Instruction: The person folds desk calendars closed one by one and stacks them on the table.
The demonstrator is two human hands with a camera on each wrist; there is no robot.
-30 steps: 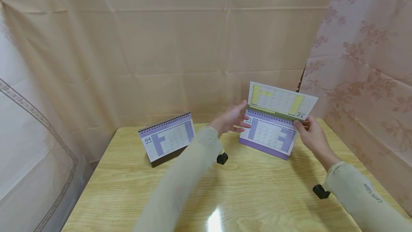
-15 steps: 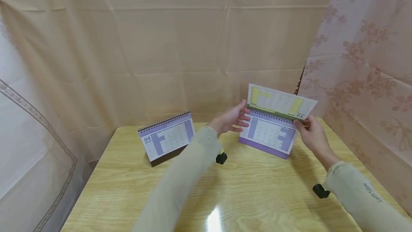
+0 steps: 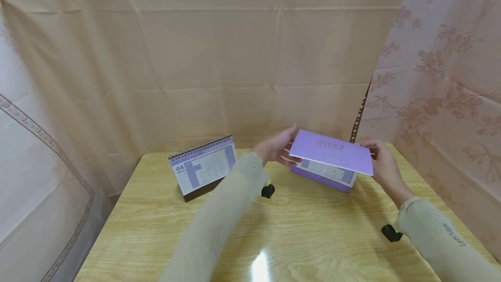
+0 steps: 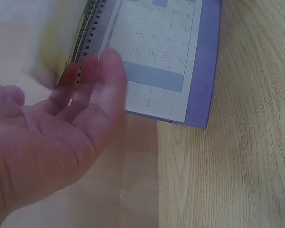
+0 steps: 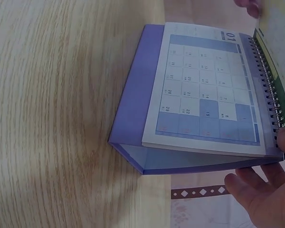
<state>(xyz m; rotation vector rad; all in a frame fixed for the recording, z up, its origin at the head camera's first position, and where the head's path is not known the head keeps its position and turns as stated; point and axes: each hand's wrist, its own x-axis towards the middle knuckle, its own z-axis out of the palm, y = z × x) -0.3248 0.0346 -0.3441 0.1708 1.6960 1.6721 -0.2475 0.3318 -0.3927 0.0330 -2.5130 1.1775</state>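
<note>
A purple desk calendar (image 3: 325, 177) stands at the right of the table. Its purple "2027" cover (image 3: 332, 151) hangs tilted over the January page (image 5: 206, 90) in the head view. My left hand (image 3: 277, 146) is at the calendar's left end, fingers loosely spread beside the spiral binding (image 4: 88, 42). In the left wrist view a page blurs past that hand (image 4: 61, 128). My right hand (image 3: 385, 166) grips the binding's right end. In the right wrist view its thumb lies by the rings, with fingers (image 5: 247, 183) behind the stand.
A second desk calendar (image 3: 207, 164), showing page 04 on a dark stand, is on the left of the wooden table (image 3: 156, 238). Beige cloth (image 3: 219, 55) hangs behind, and a floral curtain (image 3: 450, 82) borders the right side.
The raised sheets with page 12 have swung forward and down, so the purple cover now faces up over the January page. Both hands stay nearly in place.
</note>
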